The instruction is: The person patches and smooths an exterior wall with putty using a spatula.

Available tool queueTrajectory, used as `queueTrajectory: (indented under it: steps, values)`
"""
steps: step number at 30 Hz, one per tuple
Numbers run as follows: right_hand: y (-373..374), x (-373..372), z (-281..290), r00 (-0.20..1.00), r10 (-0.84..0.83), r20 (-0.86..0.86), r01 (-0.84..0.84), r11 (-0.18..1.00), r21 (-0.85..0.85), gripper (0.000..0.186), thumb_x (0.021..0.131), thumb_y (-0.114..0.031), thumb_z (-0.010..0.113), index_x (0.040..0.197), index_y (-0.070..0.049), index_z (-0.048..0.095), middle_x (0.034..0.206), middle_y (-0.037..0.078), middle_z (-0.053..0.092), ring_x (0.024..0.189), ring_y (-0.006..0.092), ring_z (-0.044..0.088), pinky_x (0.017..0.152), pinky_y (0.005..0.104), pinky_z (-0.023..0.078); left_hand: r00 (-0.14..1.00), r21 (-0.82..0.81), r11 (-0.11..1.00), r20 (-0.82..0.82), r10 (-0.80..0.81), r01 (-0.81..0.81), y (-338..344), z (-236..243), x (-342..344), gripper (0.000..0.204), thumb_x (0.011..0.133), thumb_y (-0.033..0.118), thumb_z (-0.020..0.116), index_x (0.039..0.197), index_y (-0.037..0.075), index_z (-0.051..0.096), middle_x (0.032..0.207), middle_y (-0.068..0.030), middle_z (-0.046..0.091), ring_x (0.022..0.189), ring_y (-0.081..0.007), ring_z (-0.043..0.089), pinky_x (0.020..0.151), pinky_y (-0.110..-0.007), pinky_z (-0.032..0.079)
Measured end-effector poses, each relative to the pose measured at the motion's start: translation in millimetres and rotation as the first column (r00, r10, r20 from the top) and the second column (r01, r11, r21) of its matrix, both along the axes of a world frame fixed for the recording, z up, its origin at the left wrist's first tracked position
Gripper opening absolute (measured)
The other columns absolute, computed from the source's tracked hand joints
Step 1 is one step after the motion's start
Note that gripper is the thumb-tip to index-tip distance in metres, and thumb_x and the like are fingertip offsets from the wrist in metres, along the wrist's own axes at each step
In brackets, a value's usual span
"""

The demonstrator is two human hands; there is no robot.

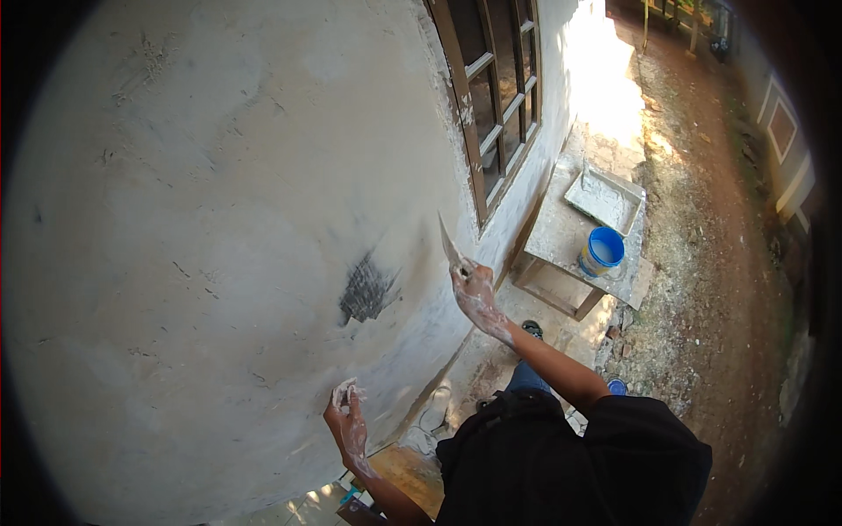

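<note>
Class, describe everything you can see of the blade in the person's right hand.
The blade is a thin, flat, pale putty knife, metal by its look and smeared with white filler. It tapers to a narrow tip pointing up and slightly left, close to the grey wall. The right hand, itself white-coated, grips its lower end, hiding the handle.

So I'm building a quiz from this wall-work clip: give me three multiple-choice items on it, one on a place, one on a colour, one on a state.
1. Where does the bucket stand?
A. on the concrete slab below the window
B. on the window sill
C. beside the left hand

2. What colour is the bucket?
A. red
B. blue
C. green

3. What is the right hand doing?
A. resting flat on the wall
B. hanging empty
C. gripping a putty knife, blade up

Key: 1 A, it sits on the slab beside the paint tray; 2 B, its wall and rim are blue; 3 C, the blade points up from the fist.
</note>
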State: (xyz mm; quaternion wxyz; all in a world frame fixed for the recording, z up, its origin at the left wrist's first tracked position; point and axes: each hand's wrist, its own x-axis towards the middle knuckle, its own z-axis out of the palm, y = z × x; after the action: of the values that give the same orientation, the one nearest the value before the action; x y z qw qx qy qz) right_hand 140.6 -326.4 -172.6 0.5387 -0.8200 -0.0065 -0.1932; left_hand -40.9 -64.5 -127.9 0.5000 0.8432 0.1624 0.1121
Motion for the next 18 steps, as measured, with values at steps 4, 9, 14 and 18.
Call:
queueTrajectory:
  steps: [4, 9, 14, 18]
  values:
    - [-37, 100, -21, 0.964, -0.246, -0.105, 0.251, 0.967, 0.038, 0.024, 0.086, -0.019, 0.056, 0.097, 0.001, 0.063, 0.077, 0.026, 0.060, 0.083, 0.0430, 0.056, 0.080, 0.0502, 0.040, 0.999, 0.045, 0.999, 0.039, -0.015, 0.013, -3, 1, 1, 0.019, 0.091, 0.011, 0.054, 0.104, -0.001, 0.062, 0.087, -0.0107, 0.066, 0.077, -0.0172, 0.061, 0.076, -0.031, 0.046]
    - [57, 45, -24, 0.972, -0.104, 0.210, 0.107, 0.994, -0.003, 0.021, 0.081, -0.015, 0.061, 0.089, 0.004, 0.062, 0.073, 0.025, 0.060, 0.069, 0.0425, 0.057, 0.071, 0.0486, 0.046, 0.999, 0.081, 0.997, 0.038, 0.000, -0.003, -1, 2, -1, 0.020, 0.091, 0.010, 0.053, 0.104, -0.001, 0.062, 0.086, -0.0108, 0.066, 0.076, -0.0164, 0.060, 0.074, -0.031, 0.046]
    - [138, -63, -57, 0.910, 0.346, 0.228, -0.279, 0.918, -0.282, 0.021, 0.076, -0.007, 0.063, 0.093, 0.006, 0.062, 0.080, 0.021, 0.063, 0.068, 0.0336, 0.064, 0.058, 0.0359, 0.053, 0.999, 0.049, 0.999, -0.025, -0.023, 0.025, -4, 18, 7, 0.020, 0.091, 0.006, 0.052, 0.107, -0.003, 0.060, 0.095, -0.0089, 0.064, 0.084, -0.0145, 0.059, 0.079, -0.028, 0.046]
    - [87, -75, -13, 0.916, 0.312, 0.253, -0.324, 0.946, 0.006, 0.021, 0.080, -0.010, 0.060, 0.094, 0.005, 0.061, 0.078, 0.022, 0.062, 0.067, 0.0375, 0.062, 0.059, 0.0423, 0.052, 0.999, 0.055, 0.998, -0.011, -0.035, 0.036, -6, 28, 9, 0.020, 0.092, 0.006, 0.052, 0.108, -0.004, 0.060, 0.095, -0.0077, 0.064, 0.084, -0.0141, 0.058, 0.080, -0.028, 0.045]
